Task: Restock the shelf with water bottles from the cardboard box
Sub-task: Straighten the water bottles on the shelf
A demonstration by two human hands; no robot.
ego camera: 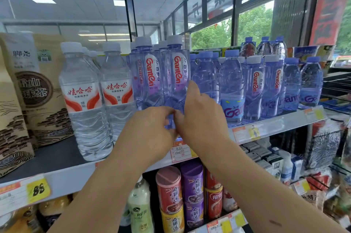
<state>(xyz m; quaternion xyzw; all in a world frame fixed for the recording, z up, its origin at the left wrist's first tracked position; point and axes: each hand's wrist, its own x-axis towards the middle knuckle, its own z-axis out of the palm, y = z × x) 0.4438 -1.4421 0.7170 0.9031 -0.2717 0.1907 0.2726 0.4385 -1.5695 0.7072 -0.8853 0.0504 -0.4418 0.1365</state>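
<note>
Both hands meet at the lower part of a tall purple-tinted water bottle (177,73) standing upright in the front row of the shelf (76,177). The left hand (150,128) has its fingers curled against the bottle's base. The right hand (201,115) grasps the bottle from its right side, thumb on the front, forefinger stretched up along the wall. A matching bottle (148,75) stands touching it on the left. Clear bottles (83,96) stand further left, smaller blue-capped bottles (231,88) to the right. Cans (169,189) fill the shelf below.
</note>
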